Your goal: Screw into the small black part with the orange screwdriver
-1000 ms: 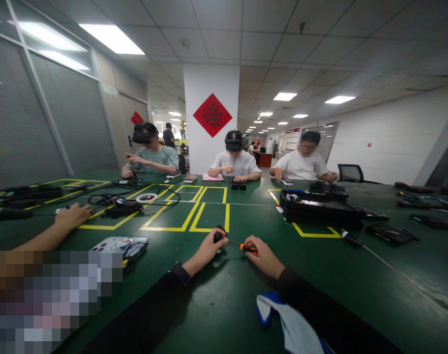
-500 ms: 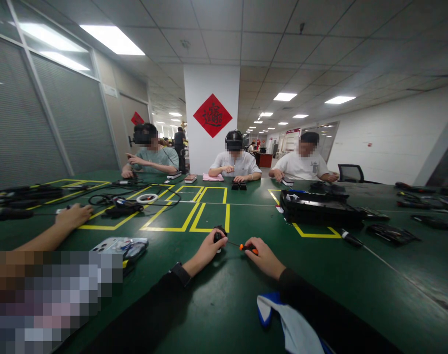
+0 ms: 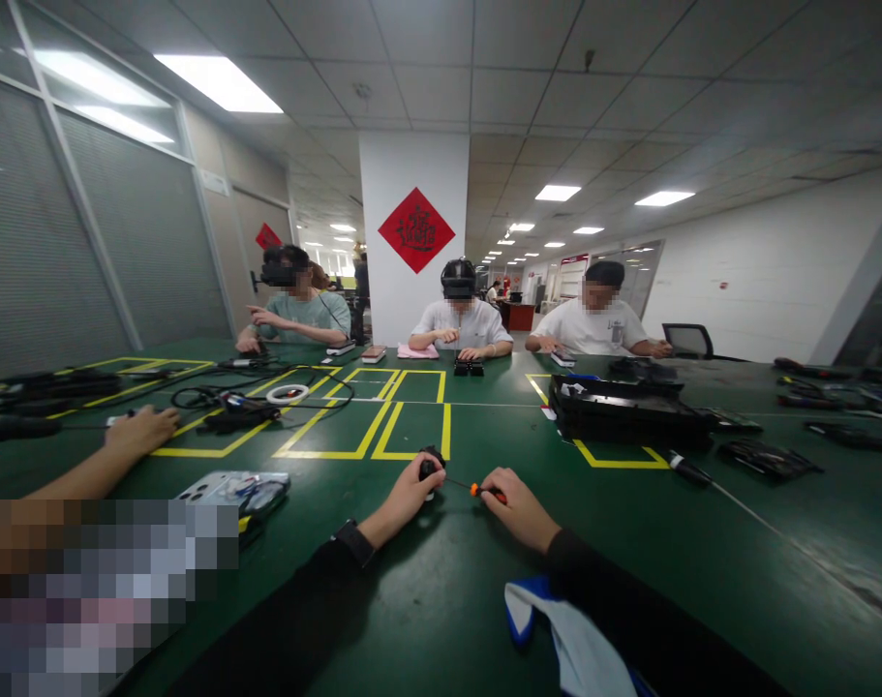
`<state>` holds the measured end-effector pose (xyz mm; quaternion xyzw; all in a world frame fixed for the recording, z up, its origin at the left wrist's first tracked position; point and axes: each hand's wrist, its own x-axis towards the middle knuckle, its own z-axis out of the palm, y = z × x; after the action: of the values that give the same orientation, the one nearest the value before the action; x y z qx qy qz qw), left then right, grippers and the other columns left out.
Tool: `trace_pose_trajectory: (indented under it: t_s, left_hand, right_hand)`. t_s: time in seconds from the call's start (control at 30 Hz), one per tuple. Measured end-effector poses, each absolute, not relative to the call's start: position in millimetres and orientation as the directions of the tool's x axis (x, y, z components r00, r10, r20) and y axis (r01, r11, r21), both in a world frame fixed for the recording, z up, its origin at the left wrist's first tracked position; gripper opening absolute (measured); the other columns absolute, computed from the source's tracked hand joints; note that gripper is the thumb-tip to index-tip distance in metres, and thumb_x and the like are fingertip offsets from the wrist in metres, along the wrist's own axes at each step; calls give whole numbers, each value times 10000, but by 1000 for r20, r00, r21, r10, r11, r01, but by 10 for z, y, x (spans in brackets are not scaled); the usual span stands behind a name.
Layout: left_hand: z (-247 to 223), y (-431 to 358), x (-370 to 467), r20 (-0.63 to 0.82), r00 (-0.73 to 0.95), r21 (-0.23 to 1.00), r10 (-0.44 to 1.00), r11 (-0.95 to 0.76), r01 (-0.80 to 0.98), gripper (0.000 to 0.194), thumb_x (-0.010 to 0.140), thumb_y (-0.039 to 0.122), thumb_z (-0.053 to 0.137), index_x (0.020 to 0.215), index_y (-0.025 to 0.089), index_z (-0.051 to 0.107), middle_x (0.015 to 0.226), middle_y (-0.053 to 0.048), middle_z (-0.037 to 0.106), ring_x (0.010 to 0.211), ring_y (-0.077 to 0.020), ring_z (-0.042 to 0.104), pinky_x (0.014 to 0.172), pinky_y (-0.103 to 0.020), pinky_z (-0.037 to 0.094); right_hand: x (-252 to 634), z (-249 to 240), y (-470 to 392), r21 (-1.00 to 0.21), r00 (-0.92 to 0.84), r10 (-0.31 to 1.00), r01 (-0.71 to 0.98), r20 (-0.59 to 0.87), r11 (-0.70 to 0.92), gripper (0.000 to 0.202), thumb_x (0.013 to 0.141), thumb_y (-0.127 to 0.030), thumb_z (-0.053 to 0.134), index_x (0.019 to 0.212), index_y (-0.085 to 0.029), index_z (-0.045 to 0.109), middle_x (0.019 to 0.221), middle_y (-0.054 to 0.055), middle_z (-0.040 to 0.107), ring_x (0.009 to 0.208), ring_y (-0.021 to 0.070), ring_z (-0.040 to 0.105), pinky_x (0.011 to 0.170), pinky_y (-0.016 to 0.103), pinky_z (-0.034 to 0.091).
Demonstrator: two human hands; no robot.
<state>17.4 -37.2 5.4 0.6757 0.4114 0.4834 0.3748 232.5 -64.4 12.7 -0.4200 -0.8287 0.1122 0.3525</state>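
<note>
In the head view my left hand [image 3: 406, 496] is closed around a small black part [image 3: 432, 465], whose kind I cannot make out because the fingers cover much of it. My right hand [image 3: 511, 501] grips a screwdriver [image 3: 476, 490] with an orange and black handle. Its thin shaft points left, and the tip reaches the black part or comes very near it. Both hands are low over the green table [image 3: 441, 581]. Below my right wrist lies a white and blue cloth-like item [image 3: 563, 629].
A black tray-like housing [image 3: 629, 411] stands to the right, beside a black cable-ended tool [image 3: 687, 469]. On the left are a clear bag of parts [image 3: 248, 492], tangled cables [image 3: 241, 407] and another person's hand [image 3: 144, 429]. Several people sit across the table.
The view has shifted very slightly. My hands keep nearly the same pose, with the screwdriver against or close to the black part.
</note>
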Motion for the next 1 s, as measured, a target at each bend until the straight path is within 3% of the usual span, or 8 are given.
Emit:
trace_pose_trajectory:
  t_s: [0.2, 0.37, 0.57, 0.73, 0.87, 1.0]
  left_hand:
    - [45, -373, 177, 347, 175, 898, 921, -380, 221, 202, 713, 344, 515, 823, 176, 495, 678, 22, 526, 613, -98, 491, 589, -215, 384]
    - [14, -346, 178, 341, 174, 905, 924, -373, 203, 189, 709, 325, 520, 823, 177, 492, 701, 19, 530, 621, -96, 500, 588, -214, 389]
    - [41, -369, 175, 326, 196, 910, 925, -363, 199, 174, 722, 314, 503, 834, 181, 494, 672, 28, 526, 594, -88, 489, 578, -206, 386]
    - [42, -369, 175, 329, 166, 904, 930, -361, 231, 195, 705, 330, 524, 824, 177, 505, 713, 15, 541, 626, -98, 499, 601, -216, 393]
    - [45, -370, 177, 326, 153, 904, 933, -355, 239, 204, 695, 333, 534, 819, 173, 510, 735, 7, 542, 634, -102, 494, 602, -218, 394]
    - [73, -401, 185, 313, 154, 912, 937, -342, 226, 198, 701, 327, 525, 823, 171, 511, 717, 8, 540, 630, -104, 493, 593, -217, 394]
  right_hand:
    - [2328, 103, -659, -530, -376, 800, 605, 467, 594, 140, 725, -205, 550, 858, -179, 513, 852, 24, 517, 787, 144, 472, 711, 261, 382]
    - [2315, 94, -647, -522, -346, 806, 625, 480, 580, 115, 768, -220, 499, 870, -176, 529, 862, 34, 523, 831, 152, 467, 749, 275, 370]
    - [2317, 126, -634, -476, -385, 784, 636, 486, 607, 139, 807, -204, 435, 741, -168, 553, 807, 31, 523, 810, 148, 456, 744, 279, 359]
    - [2323, 119, -643, -493, -379, 783, 619, 493, 611, 59, 763, -199, 496, 792, -169, 539, 824, 26, 517, 807, 146, 456, 730, 272, 366]
    - [2323, 109, -656, -506, -362, 794, 624, 488, 595, 125, 730, -206, 539, 851, -174, 530, 856, 27, 518, 803, 147, 462, 726, 269, 372]
    - [2317, 114, -647, -490, -337, 813, 667, 474, 562, 108, 772, -233, 494, 837, -175, 558, 838, 37, 538, 823, 160, 461, 749, 287, 362]
